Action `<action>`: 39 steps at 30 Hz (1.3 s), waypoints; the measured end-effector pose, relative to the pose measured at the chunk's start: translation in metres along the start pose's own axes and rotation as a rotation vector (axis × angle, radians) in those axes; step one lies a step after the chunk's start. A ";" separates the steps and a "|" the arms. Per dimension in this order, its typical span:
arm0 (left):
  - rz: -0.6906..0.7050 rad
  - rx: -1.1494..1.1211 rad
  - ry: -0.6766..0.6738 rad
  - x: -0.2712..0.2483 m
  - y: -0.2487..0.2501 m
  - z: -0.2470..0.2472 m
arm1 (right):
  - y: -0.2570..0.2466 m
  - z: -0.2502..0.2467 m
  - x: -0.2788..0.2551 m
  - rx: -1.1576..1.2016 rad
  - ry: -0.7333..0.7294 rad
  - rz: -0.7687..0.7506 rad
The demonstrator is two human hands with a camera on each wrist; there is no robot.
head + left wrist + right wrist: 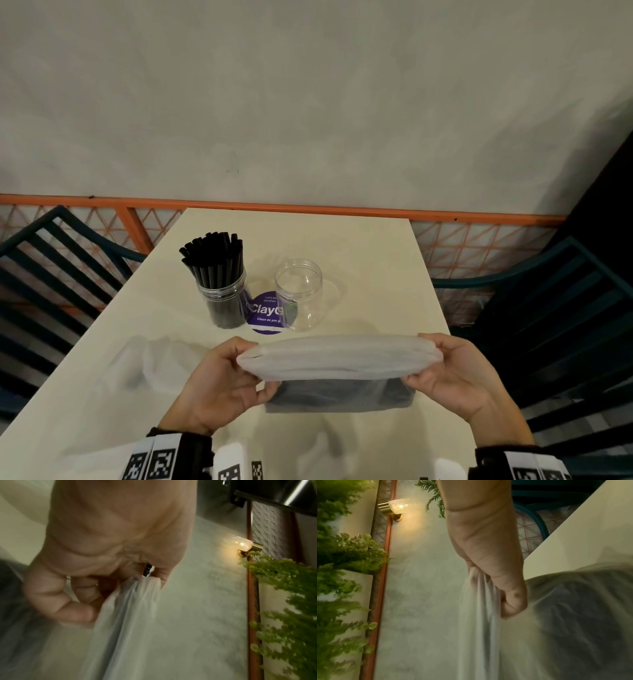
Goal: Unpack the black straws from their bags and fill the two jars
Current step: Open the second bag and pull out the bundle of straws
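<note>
A translucent plastic bag (339, 359) of black straws (342, 394) stands on the cream table (376, 267) in front of me. My left hand (236, 366) pinches the bag's top at its left end, my right hand (435, 359) pinches its right end, and the top is stretched flat between them. In the left wrist view the bag (130, 608) runs out from my curled fingers (73, 609); in the right wrist view the bag (479, 608) hangs below my thumb (513, 599). Behind stand a clear jar full of black straws (222, 291) and an empty clear jar (299, 294).
A round purple sticker (269, 313) lies on the table between the jars. Dark slatted chairs stand to the left (51, 260) and right (548, 308). An orange lattice rail (308, 207) and a grey wall run behind the table's far edge.
</note>
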State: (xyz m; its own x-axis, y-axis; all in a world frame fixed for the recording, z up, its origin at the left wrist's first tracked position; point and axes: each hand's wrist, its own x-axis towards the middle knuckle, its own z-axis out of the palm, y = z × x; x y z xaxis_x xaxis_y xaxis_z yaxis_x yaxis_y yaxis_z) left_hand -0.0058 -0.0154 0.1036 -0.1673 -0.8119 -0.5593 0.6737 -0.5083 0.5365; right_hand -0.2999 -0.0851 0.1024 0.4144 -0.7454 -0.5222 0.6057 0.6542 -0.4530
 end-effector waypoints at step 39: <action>0.112 0.118 0.129 -0.010 -0.003 -0.006 | 0.005 -0.004 -0.015 -0.259 0.107 0.169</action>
State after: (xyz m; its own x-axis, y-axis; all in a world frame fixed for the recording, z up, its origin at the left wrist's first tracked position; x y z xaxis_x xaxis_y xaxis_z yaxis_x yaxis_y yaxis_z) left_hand -0.0023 -0.0037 0.1040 0.0029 -0.8257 -0.5641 0.5929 -0.4529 0.6659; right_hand -0.3059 -0.0702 0.1046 0.4121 -0.6147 -0.6725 0.3357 0.7887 -0.5151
